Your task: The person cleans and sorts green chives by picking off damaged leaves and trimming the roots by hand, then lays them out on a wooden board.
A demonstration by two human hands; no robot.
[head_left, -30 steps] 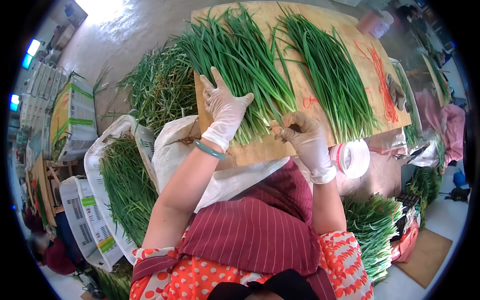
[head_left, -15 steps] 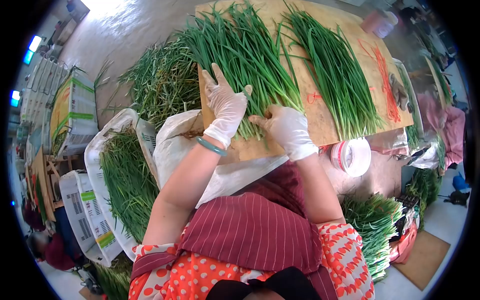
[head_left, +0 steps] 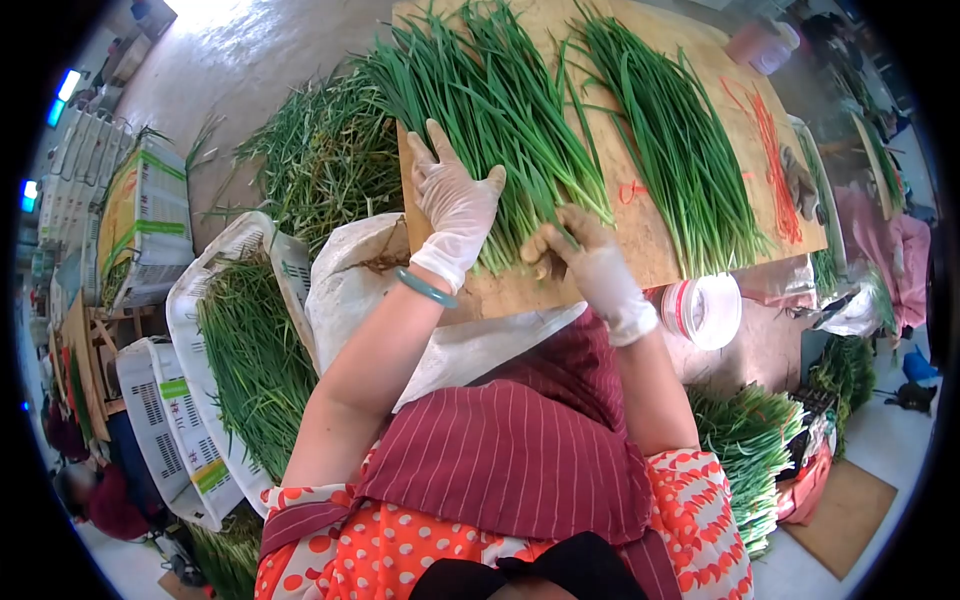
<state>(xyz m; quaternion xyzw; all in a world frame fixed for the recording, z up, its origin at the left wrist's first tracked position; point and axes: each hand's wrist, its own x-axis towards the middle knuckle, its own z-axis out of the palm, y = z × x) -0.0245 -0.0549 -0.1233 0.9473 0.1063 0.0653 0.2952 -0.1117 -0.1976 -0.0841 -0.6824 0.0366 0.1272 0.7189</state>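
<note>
Long green stalks (head_left: 500,130) lie in a loose pile on the left of the wooden board (head_left: 660,255), their pale ends toward me. My left hand (head_left: 450,195), in a whitish glove, rests with fingers spread on the pile's left side. At the pale ends, my right hand (head_left: 580,255), also gloved, has its fingers bent together round a green stalk. A second bunch of stalks (head_left: 680,150) lies to the right, over a red tie (head_left: 632,191). More red ties (head_left: 775,170) lie at the board's right side.
White crates (head_left: 235,330) with greens stand at the left, beside a heap of loose leaves (head_left: 330,160). A white bucket (head_left: 705,312) is below the board's front edge. More bundles (head_left: 745,450) lie at lower right. A person (head_left: 115,505) is at the far lower left.
My right hand moved left to the pile's pale ends, then slightly back right and down, with its fingers now round a stalk. My left hand stays spread on the pile.
</note>
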